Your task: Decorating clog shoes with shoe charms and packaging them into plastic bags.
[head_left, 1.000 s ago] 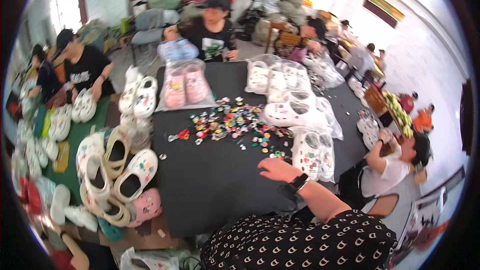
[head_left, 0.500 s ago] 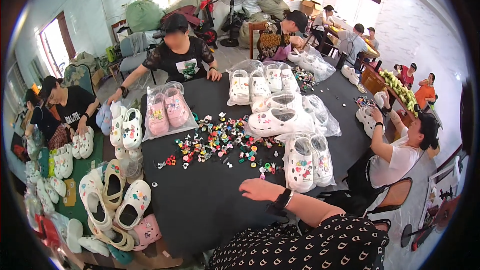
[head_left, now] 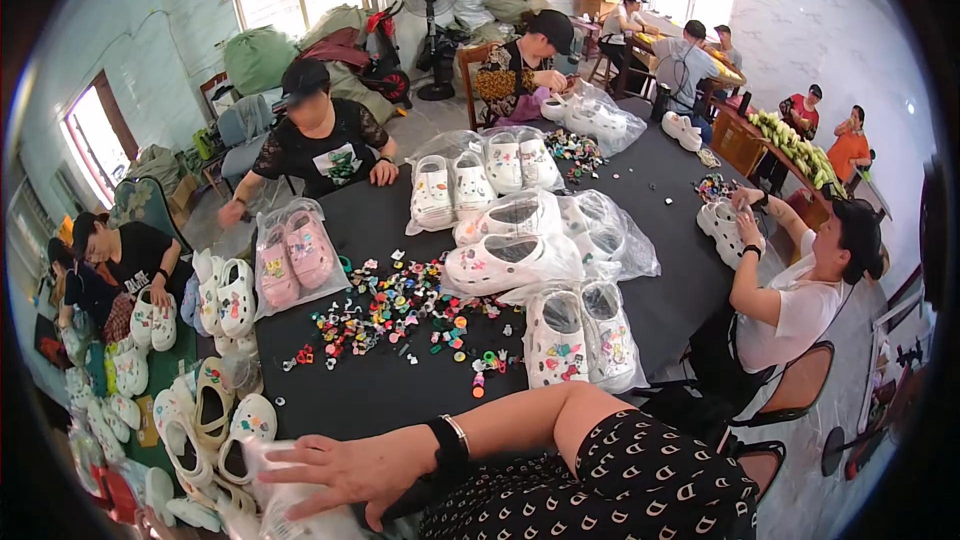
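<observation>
My right hand [head_left: 350,473] reaches leftward across the near edge of the dark table, palm down. Its fingers are spread and hold nothing that I can see. Beneath them is a whitish clear plastic bag [head_left: 300,515]; whether the fingers touch it I cannot tell. Just beyond the fingertips stand decorated white clogs [head_left: 252,422] and a beige clog [head_left: 216,395]. Colourful shoe charms [head_left: 400,305] lie loose across the table. Bagged white clogs [head_left: 557,335] stand to their right, and bagged pink clogs [head_left: 300,255] to their left. My left hand is out of view.
Across the dark table [head_left: 360,385], a co-worker in black [head_left: 335,155] sits at the far left. Another co-worker in white [head_left: 790,295], at the right, handles a white clog [head_left: 722,230]. More white clogs [head_left: 130,368] stand on a green surface at the left.
My right hand has swung from the table's near middle to the lower left, over the plastic bag, and its fingers have spread. The whole view has shifted.
</observation>
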{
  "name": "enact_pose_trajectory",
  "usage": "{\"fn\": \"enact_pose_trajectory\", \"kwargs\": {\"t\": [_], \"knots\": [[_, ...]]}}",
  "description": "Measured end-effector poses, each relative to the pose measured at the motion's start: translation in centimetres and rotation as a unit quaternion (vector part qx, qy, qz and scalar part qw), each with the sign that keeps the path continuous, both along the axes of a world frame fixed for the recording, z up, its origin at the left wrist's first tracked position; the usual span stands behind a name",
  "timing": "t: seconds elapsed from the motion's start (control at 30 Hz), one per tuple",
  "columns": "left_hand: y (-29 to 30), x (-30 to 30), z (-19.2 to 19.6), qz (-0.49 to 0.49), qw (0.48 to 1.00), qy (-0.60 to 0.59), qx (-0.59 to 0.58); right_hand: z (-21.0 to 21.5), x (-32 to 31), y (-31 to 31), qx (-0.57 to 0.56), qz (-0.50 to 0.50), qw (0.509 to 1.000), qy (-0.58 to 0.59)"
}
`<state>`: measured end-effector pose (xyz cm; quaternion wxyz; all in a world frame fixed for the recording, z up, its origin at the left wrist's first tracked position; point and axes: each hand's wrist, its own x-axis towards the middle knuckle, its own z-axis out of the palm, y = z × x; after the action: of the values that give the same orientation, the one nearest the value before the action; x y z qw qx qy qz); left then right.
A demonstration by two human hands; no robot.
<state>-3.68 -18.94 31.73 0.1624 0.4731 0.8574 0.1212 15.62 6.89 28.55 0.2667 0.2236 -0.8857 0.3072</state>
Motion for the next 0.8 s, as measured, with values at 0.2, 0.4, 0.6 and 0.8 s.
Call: {"fn": "enact_pose_trajectory", "kwargs": {"t": [0.2,0.4,0.6,0.8], "knots": [[8.0,3.2,-0.1,-0.201,0.979,-0.038,0.000,-2.8,3.7,1.0,-0.099,0.008,0.995,0.016],[15.1,5.7,-1.2,-0.250,0.952,0.000,0.175,-5.0,10.0,2.1,-0.122,-0.132,0.973,-0.146],[18.0,9.7,1.4,-0.412,0.905,0.074,0.082,-3.1,10.4,0.8,-0.327,-0.296,0.874,-0.205],[18.8,12.4,1.7,-0.564,0.787,0.116,0.222,-2.5,10.6,3.8,-0.102,-0.260,0.958,-0.073]]}}
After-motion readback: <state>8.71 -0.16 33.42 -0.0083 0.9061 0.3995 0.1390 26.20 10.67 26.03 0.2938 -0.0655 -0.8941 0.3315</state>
